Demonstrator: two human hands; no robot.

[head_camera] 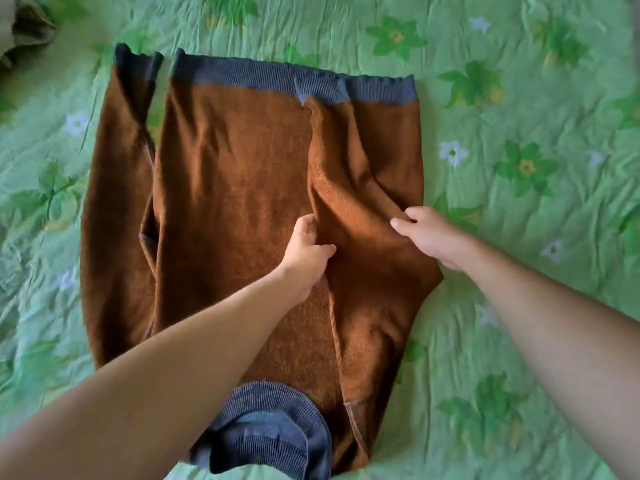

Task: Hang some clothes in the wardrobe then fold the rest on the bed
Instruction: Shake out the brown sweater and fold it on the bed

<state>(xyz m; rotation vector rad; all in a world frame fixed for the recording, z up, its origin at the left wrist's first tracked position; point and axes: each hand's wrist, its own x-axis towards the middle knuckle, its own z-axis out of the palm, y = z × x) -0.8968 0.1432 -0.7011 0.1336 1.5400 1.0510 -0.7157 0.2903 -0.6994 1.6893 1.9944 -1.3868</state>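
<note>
A brown sweater (225, 188) with grey ribbed hem, cuffs and collar lies flat on the bed (519, 237), collar toward me and hem at the far side. Its right sleeve is folded over the body, cuff lying on the hem. The left sleeve lies straight along the left side. My left hand (306, 254) pinches the inner edge of the folded sleeve near the sweater's middle. My right hand (429, 237) grips the sleeve's outer fold at the sweater's right edge.
The bed is covered with a light green quilt printed with green and white flowers. A heap of beige cloth (24, 26) lies at the far left corner of the view.
</note>
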